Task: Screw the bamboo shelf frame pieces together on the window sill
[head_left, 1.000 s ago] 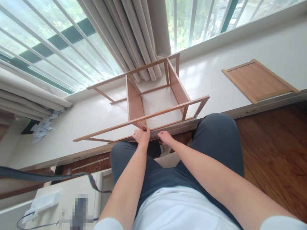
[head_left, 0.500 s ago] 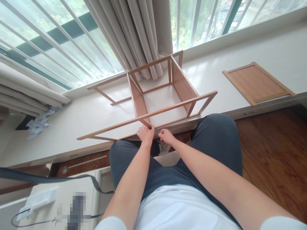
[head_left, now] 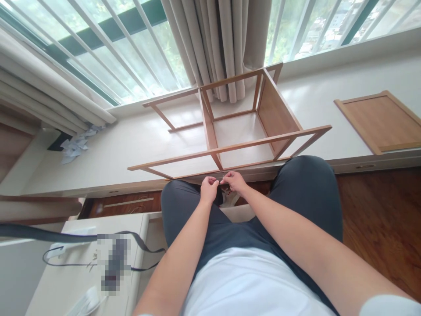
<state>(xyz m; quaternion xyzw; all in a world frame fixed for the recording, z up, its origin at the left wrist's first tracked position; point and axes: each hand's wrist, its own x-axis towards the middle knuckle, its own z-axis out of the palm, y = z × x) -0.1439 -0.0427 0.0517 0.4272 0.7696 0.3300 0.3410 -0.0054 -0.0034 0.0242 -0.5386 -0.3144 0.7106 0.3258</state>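
My left hand (head_left: 209, 189) and my right hand (head_left: 234, 181) meet fingertip to fingertip above my lap, just in front of the ledge. Both are closed in a pinch. Something tiny may sit between the fingers, too small to name. Just beyond them a wooden shelf frame (head_left: 243, 147) lies on its side on the white ledge, its open rails towards the left and two solid shelf panels across it. Neither hand touches the frame.
A separate wooden panel (head_left: 388, 123) lies on the white ledge (head_left: 108, 162) to the right. Crumpled white paper (head_left: 75, 147) is at the far left. A cabinet top (head_left: 46, 292) with cords and a black strap (head_left: 66, 235) stands at lower left. Curtains (head_left: 213, 39) hang behind.
My left hand has left the frame's lower corner and come back to my right hand; their fingertips now meet. The view has shifted, so the frame sits further right.
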